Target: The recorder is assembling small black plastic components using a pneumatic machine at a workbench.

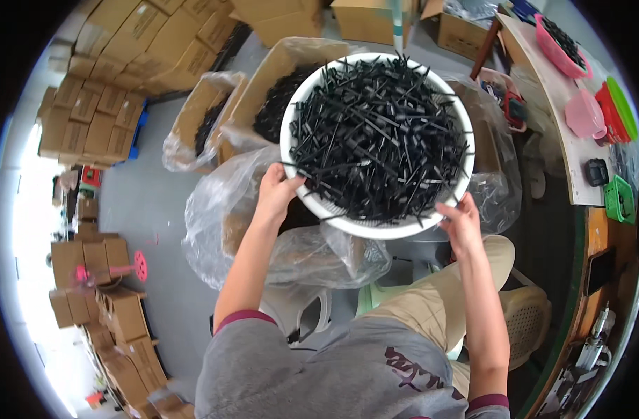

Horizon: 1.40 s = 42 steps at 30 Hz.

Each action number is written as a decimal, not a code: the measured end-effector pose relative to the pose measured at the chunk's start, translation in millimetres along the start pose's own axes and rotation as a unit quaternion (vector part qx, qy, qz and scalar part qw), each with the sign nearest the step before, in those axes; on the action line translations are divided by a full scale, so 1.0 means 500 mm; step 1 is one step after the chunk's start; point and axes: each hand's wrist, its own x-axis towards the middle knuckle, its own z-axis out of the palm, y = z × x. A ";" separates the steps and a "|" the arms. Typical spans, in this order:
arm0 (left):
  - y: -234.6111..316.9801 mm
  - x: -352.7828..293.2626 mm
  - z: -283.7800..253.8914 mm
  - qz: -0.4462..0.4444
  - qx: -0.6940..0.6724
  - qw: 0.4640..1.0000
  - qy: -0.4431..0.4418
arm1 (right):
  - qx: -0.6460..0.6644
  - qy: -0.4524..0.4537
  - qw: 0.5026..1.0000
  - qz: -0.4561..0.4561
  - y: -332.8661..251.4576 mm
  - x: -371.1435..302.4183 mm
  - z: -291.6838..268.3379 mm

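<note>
A round white plastic basket is heaped with thin black plastic pieces, some poking out past its rim. My left hand is closed on the lower left of the rim, with the thumb on the inner side. On the lower right, my right hand grips the same rim between thumb and fingers. The basket hangs above cardboard cartons lined with clear plastic. One lined carton at the upper left holds similar black pieces, and so does a smaller carton beside it. The basket hides much of what lies beneath.
Clear plastic sheeting spreads below the basket. Stacked brown boxes stand at the far left. On the right, a table carries a pink basket, a pink container and a green basket. A beige chair stands near my leg.
</note>
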 end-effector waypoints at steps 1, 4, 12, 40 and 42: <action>0.007 -0.056 -0.039 -0.003 0.006 1.000 0.017 | 0.008 -0.013 1.000 0.010 0.011 -0.042 0.024; -0.008 -0.194 -0.169 -0.056 -0.010 0.997 0.057 | -0.002 -0.054 0.997 0.052 0.069 -0.135 0.080; -0.082 -0.394 -0.497 -0.230 0.067 0.963 0.121 | -0.033 -0.154 0.972 0.173 0.227 -0.266 0.262; 0.353 0.087 -0.038 0.027 0.753 0.634 -0.175 | 0.040 0.232 0.970 -0.051 0.124 -0.494 -0.303; 0.407 0.022 -0.005 0.057 0.767 0.623 -0.144 | 0.083 0.255 0.963 -0.029 0.151 -0.525 -0.327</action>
